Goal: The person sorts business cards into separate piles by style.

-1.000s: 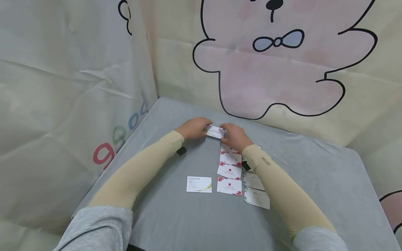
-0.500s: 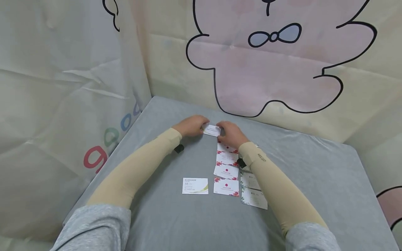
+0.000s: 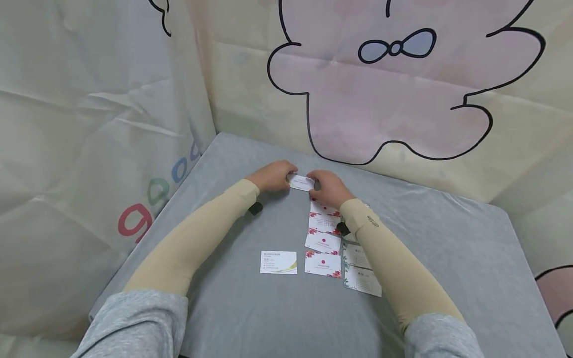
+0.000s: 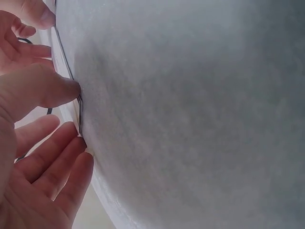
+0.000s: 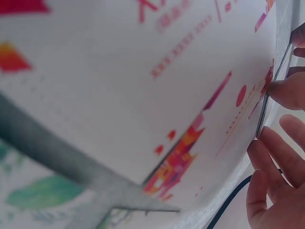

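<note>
In the head view, a white business card (image 3: pixel 302 182) is held by its two ends near the far side of the table. My left hand (image 3: pixel 272 176) pinches its left end, and my right hand (image 3: pixel 330 189) grips the right end. Seen edge-on in the left wrist view, the card (image 4: pixel 63 55) lies between thumb and fingers; whether it is one card or more, I cannot tell. Below my right hand runs a column of red-flowered business cards (image 3: pixel 323 242). Green-leafed business cards (image 3: pixel 362 281) lie to their right, partly covered by my right forearm.
A single white card with a yellow-green curve (image 3: pixel 278 262) lies left of the red-flowered column. Grey cloth covers the table (image 3: pixel 224 308). Fabric walls stand at the left and behind it, the back one (image 3: pixel 380 109) printed with a pink cartoon figure.
The head view has shifted slightly. Both hands keep their hold on the card at nearly the same place, and the cards on the table have not moved.
</note>
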`<state>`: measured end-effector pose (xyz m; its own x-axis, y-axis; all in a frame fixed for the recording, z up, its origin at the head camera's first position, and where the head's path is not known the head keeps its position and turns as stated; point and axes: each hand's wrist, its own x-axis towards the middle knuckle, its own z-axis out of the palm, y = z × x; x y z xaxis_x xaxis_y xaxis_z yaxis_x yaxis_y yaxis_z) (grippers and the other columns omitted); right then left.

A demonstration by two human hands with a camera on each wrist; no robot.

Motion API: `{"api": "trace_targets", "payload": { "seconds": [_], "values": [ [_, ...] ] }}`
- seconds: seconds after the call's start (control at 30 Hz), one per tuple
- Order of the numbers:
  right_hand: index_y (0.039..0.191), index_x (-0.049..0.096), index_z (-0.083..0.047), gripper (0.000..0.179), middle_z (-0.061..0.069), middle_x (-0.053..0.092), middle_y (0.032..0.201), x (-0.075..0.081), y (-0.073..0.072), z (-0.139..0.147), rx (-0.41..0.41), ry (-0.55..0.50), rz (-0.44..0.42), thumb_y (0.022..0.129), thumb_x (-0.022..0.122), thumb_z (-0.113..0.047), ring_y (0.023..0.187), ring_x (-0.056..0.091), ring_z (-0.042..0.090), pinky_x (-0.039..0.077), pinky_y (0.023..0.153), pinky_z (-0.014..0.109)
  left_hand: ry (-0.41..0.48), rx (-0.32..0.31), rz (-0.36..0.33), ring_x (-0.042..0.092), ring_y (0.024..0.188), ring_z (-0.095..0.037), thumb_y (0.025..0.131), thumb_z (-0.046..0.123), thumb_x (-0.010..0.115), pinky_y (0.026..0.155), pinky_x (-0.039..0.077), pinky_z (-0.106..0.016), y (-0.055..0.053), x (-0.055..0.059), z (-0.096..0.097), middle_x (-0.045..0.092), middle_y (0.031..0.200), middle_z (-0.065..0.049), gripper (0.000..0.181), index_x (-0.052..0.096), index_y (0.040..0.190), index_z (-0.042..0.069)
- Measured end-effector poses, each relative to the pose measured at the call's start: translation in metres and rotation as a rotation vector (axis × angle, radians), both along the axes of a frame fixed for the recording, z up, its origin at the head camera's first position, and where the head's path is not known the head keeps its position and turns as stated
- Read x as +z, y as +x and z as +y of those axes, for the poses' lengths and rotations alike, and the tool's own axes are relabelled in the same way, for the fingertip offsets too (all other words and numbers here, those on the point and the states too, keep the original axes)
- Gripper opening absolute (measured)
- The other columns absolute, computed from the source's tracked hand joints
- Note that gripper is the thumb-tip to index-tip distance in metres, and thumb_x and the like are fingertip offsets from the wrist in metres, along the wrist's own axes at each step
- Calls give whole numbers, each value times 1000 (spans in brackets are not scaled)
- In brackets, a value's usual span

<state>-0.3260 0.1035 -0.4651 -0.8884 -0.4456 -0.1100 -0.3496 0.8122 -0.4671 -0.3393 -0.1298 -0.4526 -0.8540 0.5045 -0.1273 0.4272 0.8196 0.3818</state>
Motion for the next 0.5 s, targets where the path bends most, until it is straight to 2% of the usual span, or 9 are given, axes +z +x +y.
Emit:
{"api": "trace_targets", "payload": {
  "seconds": [0.27, 0.5],
  "values": [
    [151, 60, -8, 55, 15, 61, 154, -3, -1, -1, -5, -8, 10, 99, 73, -21, 145, 54, 34, 41, 125, 55, 1, -17, 6, 59, 132, -25, 95, 13, 74, 118, 47, -40, -3, -4, -4, 62, 150, -14, 64, 56, 156, 4],
    [153, 57, -10, 57, 12, 59, 156, -4, 1, 0, -26, -2, -3, 101, 73, -24, 145, 54, 32, 42, 125, 54, 5, -5, -9, 58, 137, -25, 95, 15, 76, 120, 46, -41, -6, -7, -3, 60, 153, -14, 65, 55, 156, 4]
  ]
}}
